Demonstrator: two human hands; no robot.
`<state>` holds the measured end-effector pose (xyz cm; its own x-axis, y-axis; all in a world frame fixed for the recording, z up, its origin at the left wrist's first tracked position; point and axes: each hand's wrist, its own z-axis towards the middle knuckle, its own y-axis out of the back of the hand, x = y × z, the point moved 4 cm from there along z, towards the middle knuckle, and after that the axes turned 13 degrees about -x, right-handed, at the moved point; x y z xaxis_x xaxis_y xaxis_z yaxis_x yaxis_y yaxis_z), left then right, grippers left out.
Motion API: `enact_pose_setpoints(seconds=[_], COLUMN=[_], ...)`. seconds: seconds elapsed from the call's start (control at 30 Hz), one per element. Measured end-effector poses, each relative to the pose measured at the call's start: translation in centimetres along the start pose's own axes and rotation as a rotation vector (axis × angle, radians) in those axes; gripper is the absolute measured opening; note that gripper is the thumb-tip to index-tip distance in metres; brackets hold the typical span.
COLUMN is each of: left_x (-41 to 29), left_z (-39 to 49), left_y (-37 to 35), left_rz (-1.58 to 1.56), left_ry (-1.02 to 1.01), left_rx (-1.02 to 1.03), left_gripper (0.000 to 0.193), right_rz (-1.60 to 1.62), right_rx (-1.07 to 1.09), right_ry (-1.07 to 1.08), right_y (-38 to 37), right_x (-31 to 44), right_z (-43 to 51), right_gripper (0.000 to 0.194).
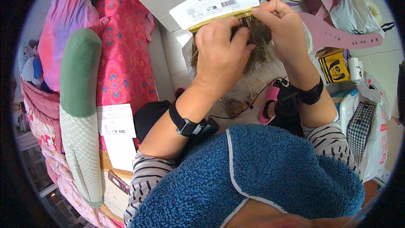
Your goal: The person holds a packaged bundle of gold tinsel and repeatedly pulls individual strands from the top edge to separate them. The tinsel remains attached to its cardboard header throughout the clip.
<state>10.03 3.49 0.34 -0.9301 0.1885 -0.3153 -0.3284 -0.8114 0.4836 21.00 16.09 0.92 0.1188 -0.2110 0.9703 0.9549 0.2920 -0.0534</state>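
Note:
A white printed card (pixel 218 3) with a hang slot is held up in front of me, bearing small print and a barcode. Along its lower edge runs a shiny gold trim strip (pixel 205 23), and brown feathery fringe (pixel 261 46) hangs beneath. My right hand (pixel 281 25) pinches the strip's right end between thumb and fingers. My left hand (pixel 218 50) is over the fringe, its index finger near the strip and its thumb apart; the other fingertips are hidden, so its grip is unclear. Below lies a clear plastic sheet (pixel 234 90) with brown bits on it.
At left, a long green-and-white bolster (pixel 80 76) lies beside red patterned fabric (pixel 117 47) and white cards (pixel 117 123). A drawer front (pixel 177 0) stands ahead. A black cable (pixel 261 93) crosses below my hands. At right are a plastic bag (pixel 354 12) and yellow box (pixel 334 66).

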Motion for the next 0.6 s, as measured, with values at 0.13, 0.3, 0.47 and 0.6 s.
enact_pose_setpoints(seconds=[0.13,0.3,0.47,0.6], left_x=[-1.6,-1.4,3.7,4.6], left_z=[-1.9,-5.0,0.9,1.4], left_y=[-1.3,-0.1,1.4,1.0], left_rz=[0.022,-0.219,-0.569,-0.622], left_ry=[-0.260,0.110,0.593,0.808], left_rx=[0.302,1.371,0.563,0.007], left_gripper=[0.022,0.026,0.006,0.008], right_rz=[0.044,0.065,-0.108,-0.143], right_rx=[-0.072,-0.147,-0.166,-0.076], right_ry=[-0.013,-0.023,0.060,0.188], right_y=[0.8,2.0,1.8,-0.4], right_x=[0.1,0.0,0.1,0.6], right_z=[0.8,1.8,1.1,-0.9], right_gripper=[0.011,0.007,0.009,0.017])
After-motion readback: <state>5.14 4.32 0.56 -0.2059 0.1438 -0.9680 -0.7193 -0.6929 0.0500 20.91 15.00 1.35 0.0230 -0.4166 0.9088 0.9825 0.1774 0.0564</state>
